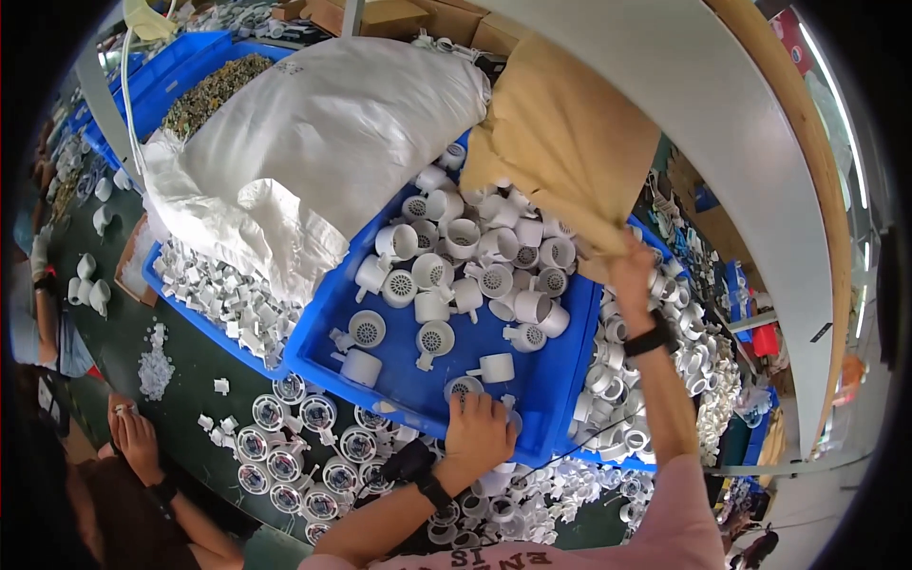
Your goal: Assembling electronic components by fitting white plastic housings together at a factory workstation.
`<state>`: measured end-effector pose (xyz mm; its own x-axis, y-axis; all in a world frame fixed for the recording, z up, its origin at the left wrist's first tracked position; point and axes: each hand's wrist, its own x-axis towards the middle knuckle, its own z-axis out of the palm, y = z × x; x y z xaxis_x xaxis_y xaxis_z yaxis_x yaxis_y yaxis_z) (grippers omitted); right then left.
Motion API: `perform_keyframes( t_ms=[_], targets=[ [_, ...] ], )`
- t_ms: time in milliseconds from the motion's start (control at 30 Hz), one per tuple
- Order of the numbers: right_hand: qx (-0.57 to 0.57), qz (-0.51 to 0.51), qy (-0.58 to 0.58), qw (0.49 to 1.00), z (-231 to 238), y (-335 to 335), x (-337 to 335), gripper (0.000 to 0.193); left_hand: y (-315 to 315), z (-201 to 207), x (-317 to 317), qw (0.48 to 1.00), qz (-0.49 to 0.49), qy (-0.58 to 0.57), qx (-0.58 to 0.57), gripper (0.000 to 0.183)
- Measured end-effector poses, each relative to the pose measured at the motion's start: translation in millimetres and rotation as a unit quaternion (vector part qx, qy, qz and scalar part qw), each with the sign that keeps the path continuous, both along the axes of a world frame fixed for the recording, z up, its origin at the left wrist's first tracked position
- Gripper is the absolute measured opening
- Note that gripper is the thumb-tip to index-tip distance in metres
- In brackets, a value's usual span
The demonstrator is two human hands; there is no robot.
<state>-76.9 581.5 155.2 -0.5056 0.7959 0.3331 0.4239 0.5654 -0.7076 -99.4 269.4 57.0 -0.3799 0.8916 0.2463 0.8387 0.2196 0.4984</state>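
My right hand (630, 271) is closed on the bottom edge of a tan sack (570, 133), whose mouth hangs over the far right part of a blue bin (408, 382). White plastic cup-shaped housings (462, 237) with perforated bottoms and short side stems lie heaped below the sack and spill toward the bin's near side. At the near rim, my left hand (478, 435) is closed over the edge with its fingers inside. A white housing (464, 388) lies right at its fingertips.
A white woven sack (332, 123) covers a left bin of small white parts (223, 299). Round chrome-faced parts (283, 463) lie in front. White rings (617, 380) fill the right side. A grey curved post (760, 142) rises at right. Another person's hand (136, 442) is at lower left.
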Motion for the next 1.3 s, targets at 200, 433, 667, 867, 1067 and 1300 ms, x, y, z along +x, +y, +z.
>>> perform_keyframes(
  t_ms=[200, 433, 667, 867, 1067, 1300],
  targets=[
    [0.087, 0.131, -0.210, 0.965, -72, -37, 21, 0.019, 4, -3, 9, 0.999, -0.024, -0.029, 0.032, 0.029],
    [-0.107, -0.024, 0.050, 0.993, 37, 81, 2, 0.028, -2, -3, 5, 0.999, -0.007, -0.017, 0.031, 0.029],
    [0.332, -0.054, -0.347, 0.875, 81, 204, 17, 0.019, 0, -6, 9, 0.999, -0.013, -0.028, 0.034, 0.028],
    [0.469, 0.058, 0.166, 0.866, 37, 113, -23, 0.019, 1, -1, 3, 1.000, -0.011, -0.017, 0.016, 0.026],
    [0.106, 0.032, -0.101, 0.989, -19, 138, -38, 0.025, 6, -2, 2, 0.999, -0.019, -0.025, 0.023, 0.025],
    [0.149, 0.009, -0.137, 0.979, -60, 207, -101, 0.054, -11, 3, -2, 0.997, -0.019, -0.055, -0.042, 0.030]
  ],
)
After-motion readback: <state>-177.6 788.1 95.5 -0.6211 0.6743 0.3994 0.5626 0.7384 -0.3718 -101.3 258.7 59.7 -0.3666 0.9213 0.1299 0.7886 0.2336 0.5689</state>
